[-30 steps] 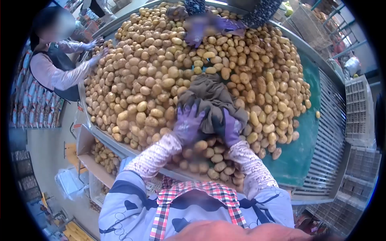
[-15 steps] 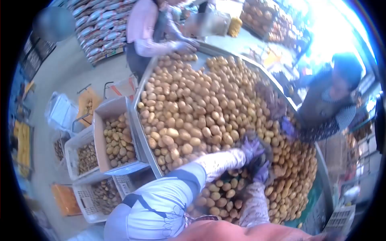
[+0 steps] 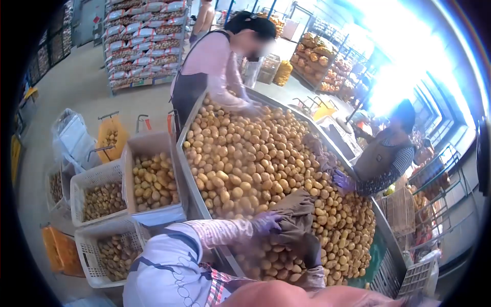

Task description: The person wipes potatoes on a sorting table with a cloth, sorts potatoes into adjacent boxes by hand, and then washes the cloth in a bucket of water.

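Note:
A wide heap of potatoes (image 3: 245, 153) covers the metal-edged table. On its near part lies a crumpled brown cloth (image 3: 295, 215). My left hand (image 3: 267, 223), in a purple glove, is closed on the cloth's left edge. My right hand (image 3: 313, 251) is at the cloth's lower right side, its glove dark and partly hidden by the cloth, so its fingers cannot be made out. Potatoes lie below the cloth between my forearms.
A cardboard box (image 3: 129, 179) of potatoes and white crates (image 3: 82, 245) stand left of the table. One person (image 3: 204, 71) leans over the far edge; another (image 3: 386, 158) works at the right edge. Stacked sacks (image 3: 146, 43) stand behind. A metal grate (image 3: 386, 279) is at lower right.
The view has swung left and up, bringing boxes and sacks into sight. My hands, earlier both pressed on the bunched cloth, are now farther apart, and the cloth is more spread out.

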Available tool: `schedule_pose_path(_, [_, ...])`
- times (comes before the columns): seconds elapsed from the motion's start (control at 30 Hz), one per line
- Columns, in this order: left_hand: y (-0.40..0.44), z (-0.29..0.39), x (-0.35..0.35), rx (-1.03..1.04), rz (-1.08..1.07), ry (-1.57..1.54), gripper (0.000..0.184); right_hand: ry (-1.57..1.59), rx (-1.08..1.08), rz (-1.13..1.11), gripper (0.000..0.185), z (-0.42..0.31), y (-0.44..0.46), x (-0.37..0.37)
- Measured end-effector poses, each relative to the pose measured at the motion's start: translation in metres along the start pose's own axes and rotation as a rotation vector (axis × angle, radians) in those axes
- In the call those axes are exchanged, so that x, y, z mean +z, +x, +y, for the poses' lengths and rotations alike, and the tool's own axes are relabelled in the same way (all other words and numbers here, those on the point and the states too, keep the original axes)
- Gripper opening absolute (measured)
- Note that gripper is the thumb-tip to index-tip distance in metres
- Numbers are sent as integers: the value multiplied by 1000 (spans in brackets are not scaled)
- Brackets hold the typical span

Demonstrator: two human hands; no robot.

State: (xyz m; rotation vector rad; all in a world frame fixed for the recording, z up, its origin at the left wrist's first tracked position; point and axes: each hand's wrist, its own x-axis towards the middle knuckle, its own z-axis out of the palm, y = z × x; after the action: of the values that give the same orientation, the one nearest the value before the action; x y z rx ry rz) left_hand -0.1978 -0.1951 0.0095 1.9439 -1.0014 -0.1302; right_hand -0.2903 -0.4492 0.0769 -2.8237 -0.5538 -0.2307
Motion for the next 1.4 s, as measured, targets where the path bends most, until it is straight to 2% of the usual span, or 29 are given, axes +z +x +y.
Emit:
schedule_pose_path(0.03, [-13,5,-5,50,55,-64,31,-21,16,-15,20,-19,-3,-24])
schedule_pose_path(0.1, [-41,27,-26,76,35,84,37,400,272,89,25,-49,-17,-43])
schedule_pose_path(0.17, [-78,60,-37,152,83,334,48,1085,725,235,29,-113,-29,-56])
schedule_pose_path(0.2, [-93,71,-37,56,-3,422,53,966,671,146,33,-102,-47,-23])
schedule_pose_path(0.23, [-107,81,-33,-44,-83,508,59,787,628,137,38,-124,-50,-21])
schedule_pose_path(0.27, [-118,83,-28,-146,-156,594,64,543,616,35,42,-133,-58,-3])
schedule_pose_path(0.3, [-125,80,-23,-259,-296,573,75,446,536,10,36,-144,-62,11])
schedule_pose_path(0.43, [-98,99,-38,-374,-471,652,69,363,385,120,27,-120,-34,49])
schedule_pose_path(0.5, [-86,75,-37,-329,-427,681,65,349,344,148,24,-109,-23,78])
schedule_pose_path(0.53, [-82,62,-35,-292,-396,692,63,351,353,121,29,-101,-17,79])
schedule_pose_path(0.57, [-80,50,-36,-180,-266,639,59,354,362,94,35,-96,-10,78])
schedule_pose_path(0.6, [-78,22,-31,-81,-250,699,58,380,400,11,50,-83,2,75])
schedule_pose_path(0.67, [-79,-36,-10,118,-229,773,56,273,306,34,46,-53,19,92])
schedule_pose_path(0.7, [-53,-6,-30,-27,-281,699,53,365,346,163,44,-40,29,106])
schedule_pose_path(0.73, [-16,17,-55,-158,-343,622,50,372,424,159,44,-25,41,114])
schedule_pose_path(0.77, [-3,-6,-52,-77,-257,690,49,302,386,217,45,-24,62,96])
schedule_pose_path(0.8, [10,-34,-43,4,-151,765,47,257,363,387,46,-1,74,120])
schedule_pose_path(0.87, [44,-71,-23,86,-1,823,49,274,428,490,34,31,107,131])
schedule_pose_path(0.93, [81,-66,-36,52,16,594,51,381,632,343,29,46,147,107])
schedule_pose_path(0.97, [90,-93,-18,98,58,950,50,399,590,377,28,58,159,105])
schedule_pose_path(1.0, [103,-98,-16,80,63,990,52,415,537,410,27,69,169,102])
schedule_pose_path(1.1, [139,-82,-27,-254,-190,838,61,116,794,227,30,77,198,98])
schedule_pose_path(1.13, [141,-69,-32,-318,-229,797,67,108,779,216,34,66,199,86])
schedule_pose_path(1.2, [123,-39,-39,-375,-255,696,72,402,487,445,39,87,172,127])
schedule_pose_path(1.23, [100,-33,-35,-322,-205,727,76,395,579,337,39,75,157,120])
schedule_pose_path(1.3, [48,-28,-17,-298,-196,712,71,389,743,111,39,27,109,98])
schedule_pose_path(1.33, [20,-21,-10,-290,-203,717,69,407,713,75,40,2,88,76])
schedule_pose_path(1.37, [-5,-9,-7,-262,-176,734,67,539,512,170,37,-8,56,76])
schedule_pose_path(1.4, [-27,3,-6,-229,-156,752,66,499,443,123,35,-12,30,82])
